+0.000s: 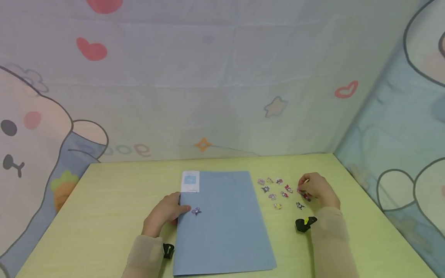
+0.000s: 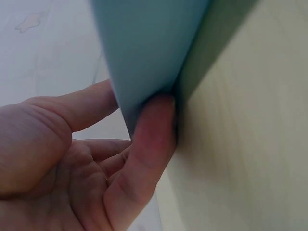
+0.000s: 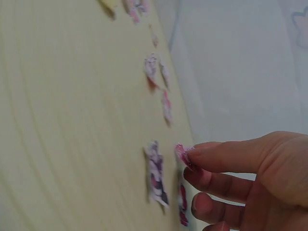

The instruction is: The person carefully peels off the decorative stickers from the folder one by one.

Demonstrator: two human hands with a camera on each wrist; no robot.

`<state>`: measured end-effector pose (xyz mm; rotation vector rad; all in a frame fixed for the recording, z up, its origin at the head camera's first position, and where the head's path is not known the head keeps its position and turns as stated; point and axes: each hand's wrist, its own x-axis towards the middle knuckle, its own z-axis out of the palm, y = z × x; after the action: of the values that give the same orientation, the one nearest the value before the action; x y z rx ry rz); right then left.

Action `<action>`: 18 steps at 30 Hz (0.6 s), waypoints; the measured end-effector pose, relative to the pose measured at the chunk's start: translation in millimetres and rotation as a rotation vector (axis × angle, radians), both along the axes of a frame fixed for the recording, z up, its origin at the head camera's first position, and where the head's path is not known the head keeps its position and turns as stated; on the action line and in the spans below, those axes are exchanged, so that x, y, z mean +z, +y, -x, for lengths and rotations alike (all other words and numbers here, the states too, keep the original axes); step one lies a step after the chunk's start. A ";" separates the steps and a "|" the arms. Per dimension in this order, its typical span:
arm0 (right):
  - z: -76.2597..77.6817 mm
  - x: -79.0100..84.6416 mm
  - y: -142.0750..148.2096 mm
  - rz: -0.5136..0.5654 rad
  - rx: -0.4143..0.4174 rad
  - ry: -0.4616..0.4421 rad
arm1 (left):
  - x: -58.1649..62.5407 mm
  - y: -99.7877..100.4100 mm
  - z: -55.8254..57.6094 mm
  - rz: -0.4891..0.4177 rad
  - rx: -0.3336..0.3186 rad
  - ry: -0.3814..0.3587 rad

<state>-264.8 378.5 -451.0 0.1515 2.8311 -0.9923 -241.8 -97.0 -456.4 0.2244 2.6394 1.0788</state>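
A light blue folder (image 1: 226,231) lies on the table, with a white label (image 1: 190,182) at its upper left corner. My left hand (image 1: 166,211) grips the folder's left edge, thumb on top and fingers underneath; the left wrist view shows the edge between thumb and fingers (image 2: 144,149). One small purple cartoon sticker (image 1: 196,211) is on the cover near my left thumb. Off to the folder's right, my right hand (image 1: 317,188) pinches a small pink sticker (image 3: 183,155) between thumb and index finger, just above the table. Another sticker (image 3: 156,175) lies close below those fingers.
Several small cartoon stickers (image 1: 272,197) are scattered on the pale yellow table (image 1: 121,193) between the folder and my right hand. A printed cloth backdrop (image 1: 194,77) rises behind the table's far edge. Black wrist devices (image 1: 303,225) sit at both sleeves.
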 end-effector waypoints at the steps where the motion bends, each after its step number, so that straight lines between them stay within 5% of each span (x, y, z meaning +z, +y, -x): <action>1: 1.4 -1.5 -0.8 -0.014 -0.002 0.006 | 0.4 -0.1 -0.1 0.005 -0.003 0.004; 12: -3.1 3.1 -8.3 -0.036 -0.149 -0.076 | 1.7 1.8 1.1 -0.003 -0.005 -0.002; 18: -5.6 15.9 -15.2 -0.137 -0.148 -0.033 | 1.8 -0.6 0.0 0.006 0.004 -0.007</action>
<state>-259.2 363.3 -435.1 0.3931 2.8918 -0.8122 -241.8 -97.6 -454.6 0.2135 2.6378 1.0703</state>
